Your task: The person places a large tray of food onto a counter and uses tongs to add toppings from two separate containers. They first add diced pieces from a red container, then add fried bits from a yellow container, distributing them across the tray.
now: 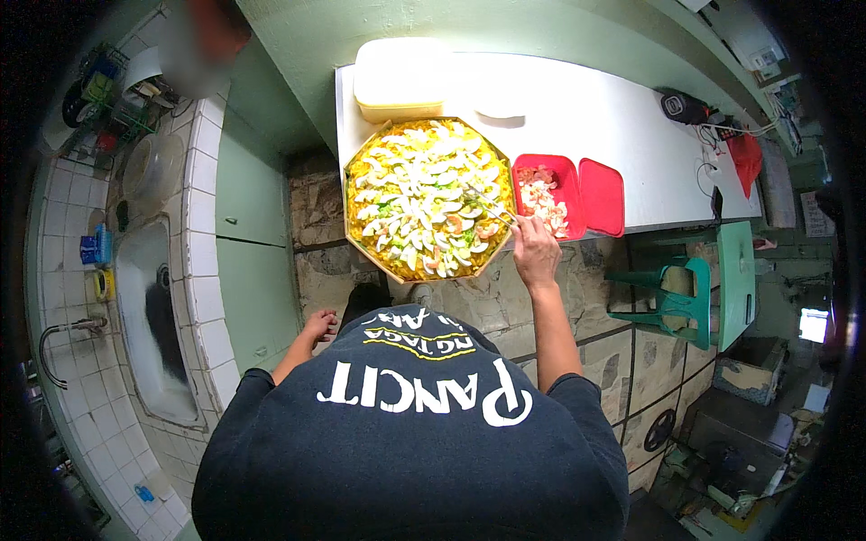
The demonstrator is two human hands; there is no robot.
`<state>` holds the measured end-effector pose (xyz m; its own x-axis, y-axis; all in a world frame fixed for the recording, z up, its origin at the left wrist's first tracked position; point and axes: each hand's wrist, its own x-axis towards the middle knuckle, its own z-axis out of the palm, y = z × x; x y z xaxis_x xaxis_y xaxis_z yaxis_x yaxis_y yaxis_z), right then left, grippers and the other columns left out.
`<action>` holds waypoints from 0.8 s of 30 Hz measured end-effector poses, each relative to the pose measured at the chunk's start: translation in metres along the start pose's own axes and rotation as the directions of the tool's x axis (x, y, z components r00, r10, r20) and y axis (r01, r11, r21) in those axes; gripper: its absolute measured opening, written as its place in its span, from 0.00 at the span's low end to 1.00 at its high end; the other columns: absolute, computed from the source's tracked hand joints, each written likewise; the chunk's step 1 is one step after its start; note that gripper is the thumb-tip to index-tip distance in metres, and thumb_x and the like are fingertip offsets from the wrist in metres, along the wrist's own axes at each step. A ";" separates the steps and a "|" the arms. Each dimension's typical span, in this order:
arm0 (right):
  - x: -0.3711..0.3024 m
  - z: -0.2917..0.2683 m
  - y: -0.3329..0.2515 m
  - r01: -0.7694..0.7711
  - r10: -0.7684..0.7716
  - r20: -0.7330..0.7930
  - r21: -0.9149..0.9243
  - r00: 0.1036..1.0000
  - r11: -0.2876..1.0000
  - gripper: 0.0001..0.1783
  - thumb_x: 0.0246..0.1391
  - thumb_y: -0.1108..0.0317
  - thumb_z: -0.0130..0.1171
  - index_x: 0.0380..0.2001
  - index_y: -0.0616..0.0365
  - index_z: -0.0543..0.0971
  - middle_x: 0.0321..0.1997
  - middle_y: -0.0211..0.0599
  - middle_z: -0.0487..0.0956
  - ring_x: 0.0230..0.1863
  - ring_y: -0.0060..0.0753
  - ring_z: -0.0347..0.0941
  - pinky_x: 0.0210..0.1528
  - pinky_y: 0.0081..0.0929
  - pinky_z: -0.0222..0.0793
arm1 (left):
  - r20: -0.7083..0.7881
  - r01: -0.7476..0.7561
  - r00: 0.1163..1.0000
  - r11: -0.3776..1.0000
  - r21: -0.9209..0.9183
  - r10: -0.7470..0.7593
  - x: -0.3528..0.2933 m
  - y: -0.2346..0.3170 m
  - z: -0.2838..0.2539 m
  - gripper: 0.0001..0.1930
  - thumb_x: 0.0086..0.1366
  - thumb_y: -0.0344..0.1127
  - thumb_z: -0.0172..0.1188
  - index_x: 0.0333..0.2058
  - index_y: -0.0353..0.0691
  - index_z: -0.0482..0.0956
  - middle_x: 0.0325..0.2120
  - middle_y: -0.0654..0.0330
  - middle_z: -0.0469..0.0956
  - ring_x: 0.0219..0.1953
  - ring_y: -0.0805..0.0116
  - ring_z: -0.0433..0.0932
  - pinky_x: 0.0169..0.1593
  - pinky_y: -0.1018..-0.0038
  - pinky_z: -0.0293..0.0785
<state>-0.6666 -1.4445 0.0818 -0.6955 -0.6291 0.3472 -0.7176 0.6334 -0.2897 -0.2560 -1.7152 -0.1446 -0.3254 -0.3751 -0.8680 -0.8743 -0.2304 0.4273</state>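
Observation:
A big octagonal tray (359, 242) of yellow noodles is topped with many slices of boiled egg (424, 180), chopped greens and some shrimp. My right hand (537, 250) is closed around slim metal tongs (494, 210), whose tips reach over the right part of the noodles. Just right of the tray stands a red plastic container (566, 185) with pink shrimp (544, 200) inside; its red lid (602, 197) lies beside it. My left hand (318, 325) hangs low at my left side, away from the table, its fingers loosely bent and nothing visible in them.
The white table (604, 108) runs along the wall, with a pale yellow lidded tub (401, 77) behind the tray and a black device with cables (683, 108) farther right. A tiled sink (158, 316) is at left. A green plastic chair (672, 302) stands at right.

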 end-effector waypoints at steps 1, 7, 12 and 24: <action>-0.002 0.000 0.001 -0.057 0.056 0.030 0.048 0.998 0.997 0.11 0.56 0.66 0.56 0.40 0.58 0.78 0.33 0.40 0.76 0.33 0.43 0.75 0.37 0.35 0.71 | -0.003 -0.003 1.000 1.000 0.012 0.003 -0.003 0.001 0.000 0.16 0.69 0.41 0.45 0.53 0.52 0.71 0.34 0.69 0.74 0.27 0.73 0.75 0.28 0.72 0.69; 0.014 -0.048 0.058 -0.234 0.300 -0.266 0.253 0.916 0.939 0.12 0.58 0.62 0.54 0.37 0.59 0.80 0.32 0.42 0.78 0.32 0.44 0.76 0.36 0.36 0.71 | 0.008 0.013 1.000 1.000 0.028 -0.013 -0.012 -0.003 0.000 0.16 0.69 0.41 0.45 0.53 0.51 0.71 0.34 0.68 0.74 0.29 0.71 0.75 0.30 0.72 0.69; 0.011 -0.058 0.110 -0.380 0.373 -0.073 -0.172 0.925 0.909 0.14 0.60 0.59 0.48 0.34 0.55 0.79 0.34 0.45 0.79 0.37 0.53 0.76 0.39 0.47 0.71 | 0.077 -0.131 0.988 0.991 -0.012 0.131 0.023 -0.038 -0.011 0.17 0.68 0.40 0.47 0.54 0.48 0.70 0.36 0.64 0.76 0.33 0.68 0.74 0.32 0.69 0.70; 0.011 -0.032 0.133 -0.228 0.276 0.026 -0.493 0.961 0.840 0.11 0.55 0.60 0.55 0.29 0.57 0.77 0.33 0.43 0.77 0.32 0.54 0.77 0.33 0.48 0.72 | 0.037 -0.061 0.997 0.996 -0.068 0.063 0.007 0.008 -0.006 0.17 0.68 0.41 0.48 0.54 0.49 0.71 0.37 0.65 0.76 0.31 0.70 0.74 0.31 0.68 0.68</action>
<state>-0.7690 -1.3527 0.0759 -0.8675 -0.4410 0.2303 -0.4251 0.8975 0.1173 -0.2631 -1.7246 -0.1455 -0.3932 -0.3553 -0.8480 -0.8264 -0.2678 0.4954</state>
